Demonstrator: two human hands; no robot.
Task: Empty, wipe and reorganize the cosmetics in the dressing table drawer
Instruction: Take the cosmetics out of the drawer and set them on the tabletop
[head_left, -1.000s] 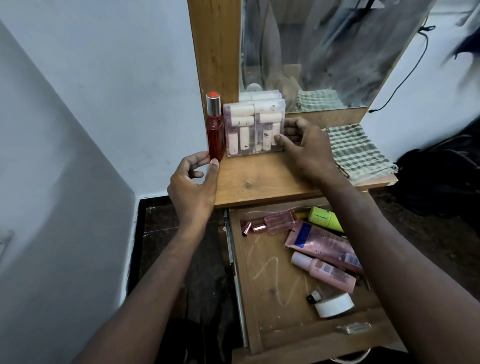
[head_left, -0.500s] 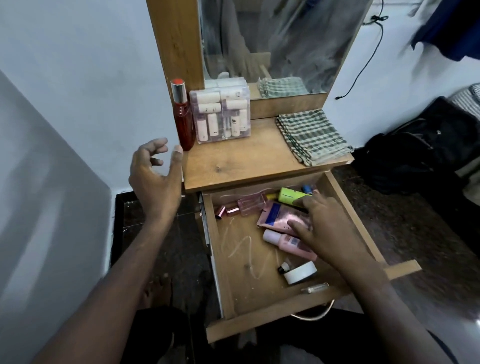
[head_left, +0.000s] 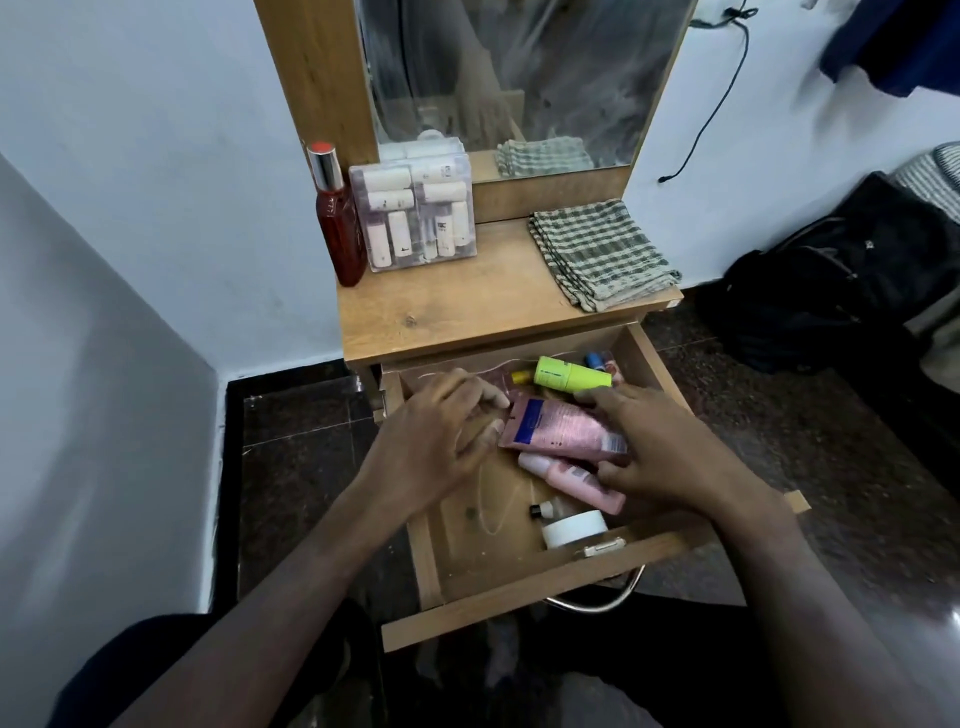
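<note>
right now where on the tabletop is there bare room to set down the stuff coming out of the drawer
Bare wood runs along the front of the tabletop, between the clear case and the checked cloth. The back left corner is crowded by the red bottle and the case. In the drawer, only the left floor strip is bare; both hands fill the middle.

Left arm: bare forearm runs from the lower left up and to the right, wrist roughly straight.
Left hand (head_left: 436, 436): back facing the camera, fingers curled inward and bunched, their tips pointing right; whether they hold anything cannot be told.
Right arm: bare forearm enters from the lower right and angles up and to the left.
Right hand (head_left: 660, 452): palm down, fingers spread and reaching left, index finger farthest forward, thumb low and tucked toward the body.
</note>
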